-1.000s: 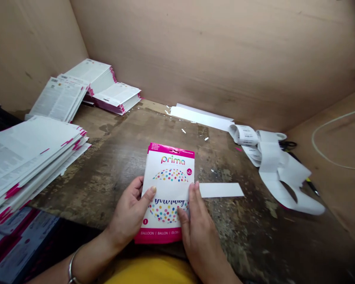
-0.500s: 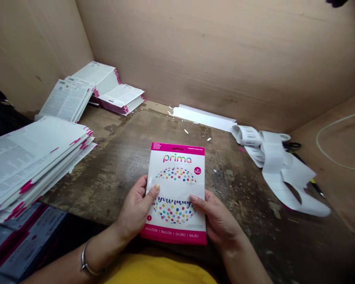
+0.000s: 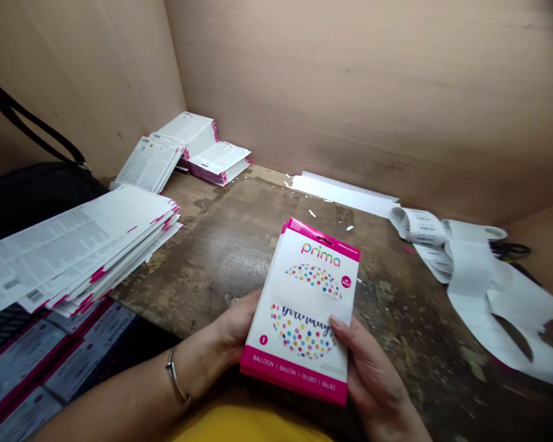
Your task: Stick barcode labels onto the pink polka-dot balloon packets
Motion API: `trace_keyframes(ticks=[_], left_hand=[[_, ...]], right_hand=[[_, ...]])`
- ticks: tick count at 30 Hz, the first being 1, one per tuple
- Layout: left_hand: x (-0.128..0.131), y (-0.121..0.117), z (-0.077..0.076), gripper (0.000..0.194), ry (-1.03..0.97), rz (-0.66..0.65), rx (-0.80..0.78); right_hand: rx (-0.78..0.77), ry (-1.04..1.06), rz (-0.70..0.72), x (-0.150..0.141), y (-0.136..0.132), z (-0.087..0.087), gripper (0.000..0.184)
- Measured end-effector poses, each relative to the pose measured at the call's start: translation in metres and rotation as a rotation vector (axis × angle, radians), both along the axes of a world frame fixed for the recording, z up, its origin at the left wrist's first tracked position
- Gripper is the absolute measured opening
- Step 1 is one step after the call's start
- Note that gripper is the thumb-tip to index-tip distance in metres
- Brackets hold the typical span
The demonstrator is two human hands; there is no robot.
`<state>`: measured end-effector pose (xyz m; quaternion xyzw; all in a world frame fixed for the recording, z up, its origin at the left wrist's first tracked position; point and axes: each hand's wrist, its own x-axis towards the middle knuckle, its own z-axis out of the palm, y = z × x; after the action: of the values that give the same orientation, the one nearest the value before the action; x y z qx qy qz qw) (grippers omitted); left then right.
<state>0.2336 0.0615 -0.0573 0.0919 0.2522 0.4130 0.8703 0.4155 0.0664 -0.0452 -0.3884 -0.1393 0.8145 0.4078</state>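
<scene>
A small stack of flat balloon packets (image 3: 311, 307), white with pink bands and a dotted balloon printed on the top one, is held between my hands above the table's near edge. My left hand (image 3: 240, 325) grips the stack's left side, its fingers hidden behind the packets. On the right edge, my right hand (image 3: 371, 362) is closed, thumb lying on the printed front and fingers behind. The stack is tilted, its top leaning to the right.
Piled packets (image 3: 133, 239) lie at the left, with more stacks (image 3: 216, 162) in the back corner. White paper strips (image 3: 345, 193) lie along the back wall. A curling label roll (image 3: 424, 227) and scissors (image 3: 511, 250) are at right. Below left sits a crate of packets (image 3: 23, 362).
The stack has turned clockwise and shifted right in view, showing its layered left edge. My left thumb has left the front of the packet. The view has swung left.
</scene>
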Motion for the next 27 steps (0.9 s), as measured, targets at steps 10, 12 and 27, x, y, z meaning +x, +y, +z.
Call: trace_keyframes(ticks=[10, 12, 27], left_hand=[[-0.015, 0.023, -0.009, 0.025, 0.795, 0.476, 0.207], [-0.017, 0.029, -0.008, 0.020, 0.952, 0.471, 0.305], [-0.007, 0.040, -0.013, 0.018, 1.973, -0.027, 1.407]], right_hand=[[-0.030, -0.015, -0.063, 0.003, 0.008, -0.018, 0.068], [-0.024, -0.031, -0.071, 0.000, 0.010, -0.020, 0.066], [-0.005, -0.154, -0.068, -0.010, 0.009, -0.015, 0.044]])
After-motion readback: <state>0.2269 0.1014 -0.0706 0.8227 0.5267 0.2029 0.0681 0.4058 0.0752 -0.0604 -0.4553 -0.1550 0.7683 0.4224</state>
